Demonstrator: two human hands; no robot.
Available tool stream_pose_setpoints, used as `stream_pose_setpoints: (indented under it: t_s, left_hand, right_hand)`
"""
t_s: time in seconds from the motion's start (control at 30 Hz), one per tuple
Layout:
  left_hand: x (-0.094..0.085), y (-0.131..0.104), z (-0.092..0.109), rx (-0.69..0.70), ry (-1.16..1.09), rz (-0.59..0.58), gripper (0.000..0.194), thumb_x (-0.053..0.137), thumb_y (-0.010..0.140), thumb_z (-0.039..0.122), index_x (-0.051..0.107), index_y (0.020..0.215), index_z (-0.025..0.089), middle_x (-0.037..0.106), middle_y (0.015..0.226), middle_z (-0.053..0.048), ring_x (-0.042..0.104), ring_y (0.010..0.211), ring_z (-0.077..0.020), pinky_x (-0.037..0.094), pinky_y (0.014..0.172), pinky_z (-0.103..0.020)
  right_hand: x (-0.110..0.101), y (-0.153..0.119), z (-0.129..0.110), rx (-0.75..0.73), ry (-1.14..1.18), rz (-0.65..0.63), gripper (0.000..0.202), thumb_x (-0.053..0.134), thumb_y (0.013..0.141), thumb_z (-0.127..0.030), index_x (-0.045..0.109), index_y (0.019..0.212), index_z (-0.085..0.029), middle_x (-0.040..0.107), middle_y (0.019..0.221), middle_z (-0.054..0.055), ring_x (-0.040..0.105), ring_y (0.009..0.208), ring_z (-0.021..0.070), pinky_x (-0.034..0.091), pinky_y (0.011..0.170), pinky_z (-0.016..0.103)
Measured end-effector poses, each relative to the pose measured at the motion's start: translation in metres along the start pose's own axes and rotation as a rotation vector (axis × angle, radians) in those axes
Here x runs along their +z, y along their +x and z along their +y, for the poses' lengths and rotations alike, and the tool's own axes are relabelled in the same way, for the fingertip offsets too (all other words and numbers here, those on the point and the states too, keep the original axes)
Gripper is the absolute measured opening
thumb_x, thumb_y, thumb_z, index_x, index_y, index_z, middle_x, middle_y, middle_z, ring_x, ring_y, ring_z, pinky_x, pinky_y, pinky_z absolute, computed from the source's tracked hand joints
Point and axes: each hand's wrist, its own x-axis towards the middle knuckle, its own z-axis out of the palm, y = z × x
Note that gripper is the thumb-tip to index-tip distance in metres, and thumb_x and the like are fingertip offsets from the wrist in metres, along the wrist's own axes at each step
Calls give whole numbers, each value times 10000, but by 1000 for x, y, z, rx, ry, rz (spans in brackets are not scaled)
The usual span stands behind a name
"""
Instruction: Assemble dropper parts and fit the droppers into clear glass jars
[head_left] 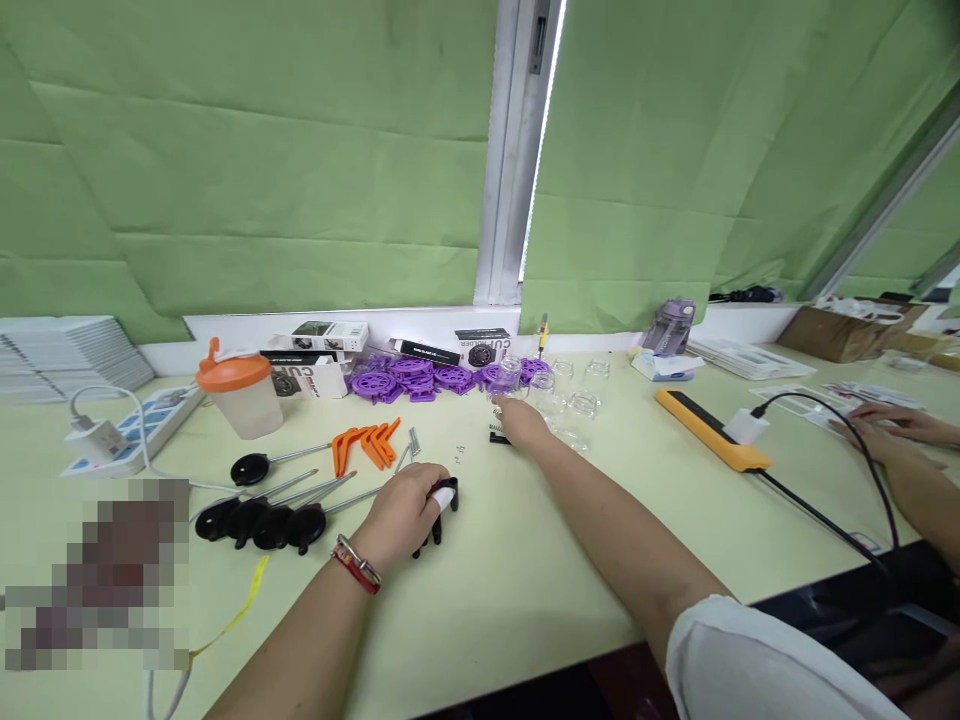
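Note:
My left hand, with a red bracelet at the wrist, is closed round a black plastic part with prongs near the middle of the table. My right hand reaches farther out, beside a small spring and a black piece; its fingertips are too small to tell what they hold, if anything. Just beyond it lie purple plastic parts and clear plastic cups. Orange brackets and small metal pins lie beyond my left hand. Black round pieces with metal rods are to its left.
An orange-lidded cup, cartons and a white power strip stand at the back left. An orange power strip with a cable lies right. Another person's hands are at the far right. The table edge is nearest me.

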Motion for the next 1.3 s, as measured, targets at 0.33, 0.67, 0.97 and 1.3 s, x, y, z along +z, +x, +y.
stream_pose_setpoints:
  t_s: [0.33, 0.67, 0.97, 1.3]
  left_hand:
    - [0, 0, 1, 2, -18, 13, 172, 442, 838, 246, 608, 812, 207, 639, 828, -56, 551, 809, -217, 418, 711, -341]
    - [0, 0, 5, 9, 15, 10, 176, 429, 841, 273, 586, 803, 202, 603, 771, -47, 547, 768, -197, 417, 681, -314]
    - [1, 0, 5, 24, 19, 32, 143, 452, 823, 253, 574, 773, 197, 588, 744, -35, 531, 730, -190, 400, 666, -308]
    - [0, -1, 6, 9, 17, 3, 144, 448, 839, 246, 575, 810, 186, 598, 794, -47, 536, 778, -199, 397, 683, -308]
  right_hand:
    - [-10, -34, -27, -88, 658, 106, 228, 457, 860, -220, 561, 1062, -199, 647, 882, 48, 572, 743, 154, 415, 662, 264]
    - [-8, -107, -68, -164, 1421, -88, 246, 618, 768, -327, 509, 940, -189, 623, 796, 18, 473, 573, 81, 406, 561, 232]
    - [9, -110, -71, -359, 1198, 69, 167, 504, 863, -288, 511, 1014, -217, 594, 890, 26, 540, 743, 124, 449, 651, 256]
    - [-5, -117, -69, -455, 910, 105, 126, 516, 845, -200, 599, 939, -211, 638, 862, 8, 550, 699, 123, 422, 676, 253]
